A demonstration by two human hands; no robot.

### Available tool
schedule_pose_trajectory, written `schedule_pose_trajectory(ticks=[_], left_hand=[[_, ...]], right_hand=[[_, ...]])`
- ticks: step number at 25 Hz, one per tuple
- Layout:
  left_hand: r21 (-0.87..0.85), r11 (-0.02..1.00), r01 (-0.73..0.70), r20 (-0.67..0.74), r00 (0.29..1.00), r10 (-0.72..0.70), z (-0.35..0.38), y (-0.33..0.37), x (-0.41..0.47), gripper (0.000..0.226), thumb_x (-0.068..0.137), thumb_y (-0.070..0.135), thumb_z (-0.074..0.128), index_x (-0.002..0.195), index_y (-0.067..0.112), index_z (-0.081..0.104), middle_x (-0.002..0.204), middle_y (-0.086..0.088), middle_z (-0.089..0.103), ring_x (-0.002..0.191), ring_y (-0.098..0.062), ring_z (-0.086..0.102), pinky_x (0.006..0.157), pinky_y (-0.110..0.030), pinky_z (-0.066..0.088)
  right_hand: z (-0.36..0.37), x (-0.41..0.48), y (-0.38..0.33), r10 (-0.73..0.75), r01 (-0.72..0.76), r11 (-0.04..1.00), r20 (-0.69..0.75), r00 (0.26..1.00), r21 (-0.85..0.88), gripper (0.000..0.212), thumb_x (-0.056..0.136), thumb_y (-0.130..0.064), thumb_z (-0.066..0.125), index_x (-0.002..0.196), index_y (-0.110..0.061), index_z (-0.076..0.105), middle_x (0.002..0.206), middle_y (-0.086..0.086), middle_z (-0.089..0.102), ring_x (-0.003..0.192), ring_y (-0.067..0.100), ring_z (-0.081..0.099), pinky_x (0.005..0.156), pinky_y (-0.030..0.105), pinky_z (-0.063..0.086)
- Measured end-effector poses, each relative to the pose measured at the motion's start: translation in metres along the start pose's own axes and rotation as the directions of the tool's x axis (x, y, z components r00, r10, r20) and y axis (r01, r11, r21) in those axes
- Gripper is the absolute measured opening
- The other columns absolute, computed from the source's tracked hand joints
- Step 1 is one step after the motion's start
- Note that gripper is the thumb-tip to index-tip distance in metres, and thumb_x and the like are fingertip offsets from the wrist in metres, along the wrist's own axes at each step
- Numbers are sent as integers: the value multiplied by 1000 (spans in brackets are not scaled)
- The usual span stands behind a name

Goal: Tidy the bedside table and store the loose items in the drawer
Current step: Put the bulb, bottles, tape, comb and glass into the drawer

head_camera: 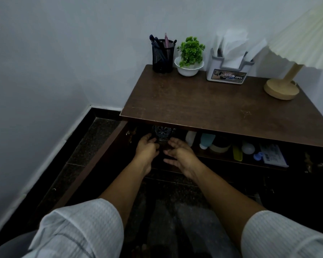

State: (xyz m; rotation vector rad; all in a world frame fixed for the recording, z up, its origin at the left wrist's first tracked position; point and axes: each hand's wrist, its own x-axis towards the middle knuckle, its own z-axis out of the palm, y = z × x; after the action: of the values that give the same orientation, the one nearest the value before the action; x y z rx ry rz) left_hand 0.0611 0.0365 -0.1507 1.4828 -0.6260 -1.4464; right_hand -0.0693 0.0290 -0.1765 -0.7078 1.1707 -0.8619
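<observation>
Under the table's front-left corner, both hands, left hand point(146, 148) and right hand point(179, 153), each grip wide, flank a patterned glass point(161, 133) in the drawer point(108, 155); it should probably be seated upright, clear of neighbouring bottles point(198, 139).

Potted plant point(191, 53) stands beside lamp-lit wall point(63, 43).

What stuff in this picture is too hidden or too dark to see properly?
Head view only:
- Glass item between the left hand and right hand: tabletop covers its top, so what it is stays unclear; so does any grip.
- Back of the drawer: hidden under the tabletop, dark.
- Lampshade: cut off by the right and top edges.
- Printed paper in the drawer: text too small.
- Objects at far right of the drawer: too dark.
</observation>
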Motion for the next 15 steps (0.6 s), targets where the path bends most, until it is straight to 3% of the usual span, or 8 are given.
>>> schedule_pose_trajectory(ticks=[4,7,9,12,15], left_hand=[[277,960,-30,-35,998,42,-10,18,-30,50,96,-2,46,145,9,48,112,-3,64,94,-14,60,91,-34,50],[510,856,-90,8,995,101,-29,40,-58,42,94,7,53,136,12,57,120,-8,65,96,-17,62,89,-34,54],[625,762,-169,38,982,187,-46,58,-82,38,91,17,58,129,18,63,119,-6,67,100,-19,63,94,-41,55],[705,662,-257,60,951,305,-81,82,-118,33,88,24,59,119,25,68,111,-2,70,102,-20,66,94,-42,56],[715,647,-266,19,932,362,-122,90,-145,24,80,27,58,99,29,73,95,1,74,88,-19,70,83,-37,58]], right_hand=[[12,-25,-6,23,-23,993,1,1000,-113,60,95,7,50,149,-18,43,152,3,46,121,23,59,84,37,59],[25,-51,-18,25,-20,980,21,999,-197,50,97,1,52,143,-17,48,144,4,54,112,22,65,89,41,59],[35,-71,-27,22,-13,970,37,999,-243,44,98,-3,54,141,-16,51,138,5,59,108,22,67,85,41,61],[51,-99,-37,41,-22,958,60,997,-287,39,99,-7,57,138,-13,53,129,8,63,105,24,70,76,37,62],[65,-127,-37,77,-37,944,113,991,-327,36,98,-6,59,133,-11,55,125,10,66,106,28,70,81,41,62]])
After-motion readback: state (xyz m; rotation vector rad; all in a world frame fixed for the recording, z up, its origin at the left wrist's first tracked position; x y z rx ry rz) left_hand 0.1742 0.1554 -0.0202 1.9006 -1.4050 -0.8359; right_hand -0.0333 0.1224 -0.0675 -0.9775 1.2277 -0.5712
